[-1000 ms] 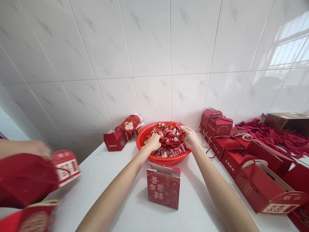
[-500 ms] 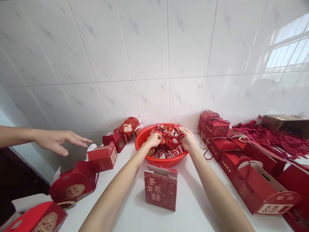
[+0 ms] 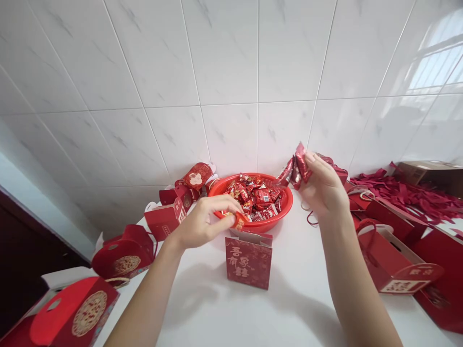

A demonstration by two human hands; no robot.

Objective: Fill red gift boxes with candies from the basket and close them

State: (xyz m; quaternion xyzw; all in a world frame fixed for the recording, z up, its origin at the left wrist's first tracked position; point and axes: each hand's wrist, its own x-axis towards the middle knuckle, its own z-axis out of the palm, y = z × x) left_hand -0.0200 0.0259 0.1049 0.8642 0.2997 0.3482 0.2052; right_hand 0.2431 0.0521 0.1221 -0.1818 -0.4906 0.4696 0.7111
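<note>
My left hand (image 3: 208, 219) pinches a small orange-red wrapped candy (image 3: 239, 221) at the near left rim of a red plastic basket (image 3: 285, 212). Raised to the right of the basket, my right hand (image 3: 323, 185) holds several shiny red wrapped candies (image 3: 296, 166) by their ends. Many more red wrapped candies (image 3: 253, 195) lie in the basket. In front of it an open dark red paper bag (image 3: 249, 262) with pale characters stands upright on the white table (image 3: 217, 313).
Red gift boxes line the left side, among them a box with a round gold emblem (image 3: 88, 313). More red boxes (image 3: 398, 260) stand at the right. Behind them lie a heap of dark red ribbons (image 3: 405, 193) and a cardboard box (image 3: 430, 176). A tiled wall (image 3: 231, 58) rises behind.
Both my hands have come out of the basket with candies, the left toward the bag, the right up and to the right. Another person's hand at the left has gone from view.
</note>
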